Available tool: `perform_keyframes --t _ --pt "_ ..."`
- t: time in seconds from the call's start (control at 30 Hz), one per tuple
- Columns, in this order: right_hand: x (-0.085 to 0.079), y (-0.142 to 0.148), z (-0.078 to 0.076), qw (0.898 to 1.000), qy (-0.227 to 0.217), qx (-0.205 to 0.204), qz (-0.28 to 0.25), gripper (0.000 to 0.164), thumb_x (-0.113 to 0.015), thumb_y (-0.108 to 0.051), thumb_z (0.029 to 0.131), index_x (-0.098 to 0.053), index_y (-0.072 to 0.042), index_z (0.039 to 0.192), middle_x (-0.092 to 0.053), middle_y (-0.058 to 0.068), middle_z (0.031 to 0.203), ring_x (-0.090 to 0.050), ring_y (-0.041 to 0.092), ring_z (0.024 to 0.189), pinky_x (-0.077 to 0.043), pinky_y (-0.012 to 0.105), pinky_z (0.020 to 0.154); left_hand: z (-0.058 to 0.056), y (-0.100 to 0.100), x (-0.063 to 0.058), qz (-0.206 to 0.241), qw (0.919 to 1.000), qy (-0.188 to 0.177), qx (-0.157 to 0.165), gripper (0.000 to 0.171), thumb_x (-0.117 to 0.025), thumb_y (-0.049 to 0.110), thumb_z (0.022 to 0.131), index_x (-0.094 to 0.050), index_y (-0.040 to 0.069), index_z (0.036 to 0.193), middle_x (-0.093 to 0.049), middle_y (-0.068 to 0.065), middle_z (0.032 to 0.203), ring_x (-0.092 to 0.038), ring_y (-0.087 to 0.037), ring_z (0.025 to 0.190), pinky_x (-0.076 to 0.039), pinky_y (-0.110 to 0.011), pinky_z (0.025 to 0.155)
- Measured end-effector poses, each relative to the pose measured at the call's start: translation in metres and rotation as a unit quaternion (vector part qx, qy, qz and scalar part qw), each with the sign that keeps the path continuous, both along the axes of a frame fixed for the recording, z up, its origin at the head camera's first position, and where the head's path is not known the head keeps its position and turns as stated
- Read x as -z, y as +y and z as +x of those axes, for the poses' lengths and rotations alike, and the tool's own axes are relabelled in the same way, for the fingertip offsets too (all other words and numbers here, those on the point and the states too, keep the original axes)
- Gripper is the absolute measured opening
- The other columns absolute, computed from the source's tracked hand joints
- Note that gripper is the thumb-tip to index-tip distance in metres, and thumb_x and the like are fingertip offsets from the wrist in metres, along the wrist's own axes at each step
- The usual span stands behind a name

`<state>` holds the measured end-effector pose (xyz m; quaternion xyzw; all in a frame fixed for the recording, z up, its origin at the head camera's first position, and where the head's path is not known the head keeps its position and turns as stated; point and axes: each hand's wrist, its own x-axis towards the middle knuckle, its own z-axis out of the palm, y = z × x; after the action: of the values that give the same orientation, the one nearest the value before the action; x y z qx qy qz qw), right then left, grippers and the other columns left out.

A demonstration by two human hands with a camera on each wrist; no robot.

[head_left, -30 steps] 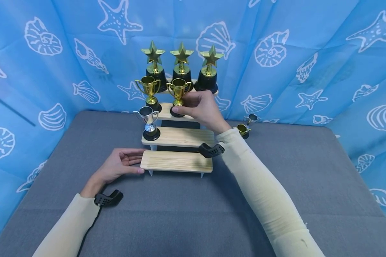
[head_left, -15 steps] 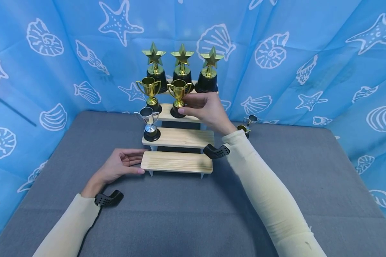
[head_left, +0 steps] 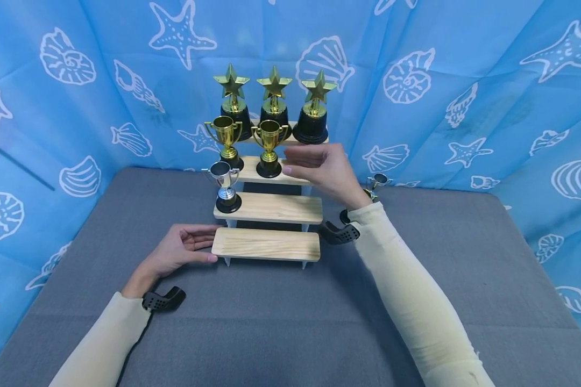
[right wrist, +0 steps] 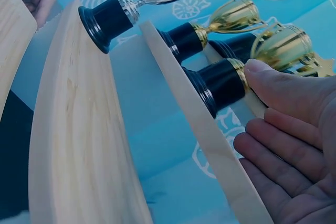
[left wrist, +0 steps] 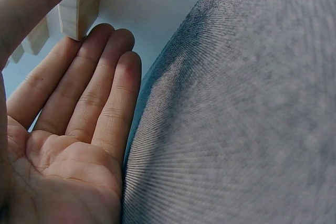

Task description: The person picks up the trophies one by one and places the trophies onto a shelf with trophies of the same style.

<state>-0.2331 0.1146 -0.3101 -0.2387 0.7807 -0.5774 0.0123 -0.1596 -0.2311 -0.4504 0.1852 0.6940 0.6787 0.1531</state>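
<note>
My left hand (head_left: 174, 252) is at the left end of the lowest step of a wooden display stand (head_left: 266, 244). Its thumb and straight fingers touch that end; the left wrist view shows the fingers (left wrist: 100, 87) extended beside the board. My right hand (head_left: 331, 171) hovers just right of a gold trophy cup (head_left: 269, 140), with its fingers loose and apart from the cup. That cup stands upright on the third step, beside another gold trophy cup (head_left: 225, 134). A silver trophy cup (head_left: 225, 185) stands at the left of the second step.
Three gold star trophies (head_left: 273, 91) line the top step. Behind my right wrist, a silver cup (head_left: 380, 180) and a partly hidden gold cup (head_left: 370, 194) stand on the grey cloth (head_left: 465, 258). A blue shell-patterned curtain (head_left: 368, 54) hangs behind.
My right hand has let go of the gold trophy cup's base and moved right, away from it. The cup stays on the third step. My left hand has not moved.
</note>
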Motion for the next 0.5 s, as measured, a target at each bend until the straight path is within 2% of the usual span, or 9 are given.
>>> perform_keyframes --t 0.2,0.5 --pt "0.004 0.017 0.006 1.000 0.009 0.022 0.001 0.044 -0.081 -0.015 0.088 -0.069 -0.003 0.128 -0.071 0.014 0.124 -0.070 0.023 0.110 -0.058 0.032 0.097 0.000 0.000 0.000 0.000 1.0000 -0.002 0.002 0.075 -0.080 -0.014 0.076 -0.042 -0.020 0.141 -0.049 -0.036 0.141 -0.065 -0.014 0.118 -0.053 -0.034 0.102" --pt "0.007 0.044 0.023 0.997 0.007 0.074 0.004 0.045 -0.084 -0.019 0.087 -0.071 -0.007 0.128 -0.071 0.009 0.125 -0.069 0.023 0.113 -0.057 0.033 0.099 0.000 0.000 -0.001 0.001 1.0000 -0.003 0.001 0.075 -0.080 -0.014 0.076 -0.042 -0.020 0.140 -0.050 -0.035 0.141 -0.065 -0.015 0.118 -0.053 -0.034 0.102"
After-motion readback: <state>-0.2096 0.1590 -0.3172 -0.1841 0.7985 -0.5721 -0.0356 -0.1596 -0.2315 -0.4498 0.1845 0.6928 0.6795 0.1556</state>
